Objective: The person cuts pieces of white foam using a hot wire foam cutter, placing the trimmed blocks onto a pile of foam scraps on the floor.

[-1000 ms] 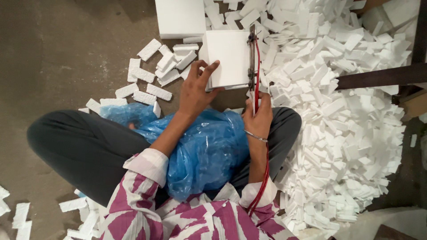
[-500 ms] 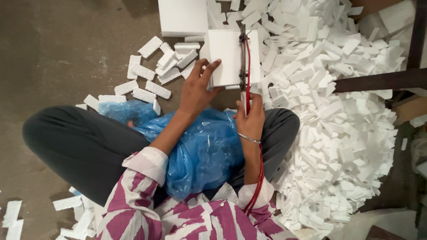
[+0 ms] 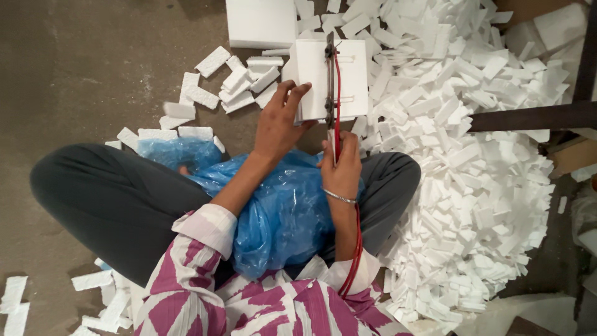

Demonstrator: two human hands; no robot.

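Note:
I sit cross-legged on the floor with a blue plastic sheet [image 3: 280,205] over my lap. My left hand [image 3: 278,121] presses its fingers on the near left part of a white foam slab [image 3: 314,78] and steadies it. My right hand [image 3: 341,165] grips the handle of a thin dark cutter tool [image 3: 330,74] with a red cord [image 3: 356,249] running back along my forearm. The tool's bar lies across the middle of the slab, pointing away from me.
A large heap of cut white foam strips [image 3: 472,174] fills the floor to my right. Several foam blocks [image 3: 230,81] lie scattered at the left, and a bigger foam slab [image 3: 261,22] sits ahead. A dark bar [image 3: 535,115] crosses at the right.
The cutter bar has shifted left across the slab, from near its right edge to about its middle. My left hand stays on the slab.

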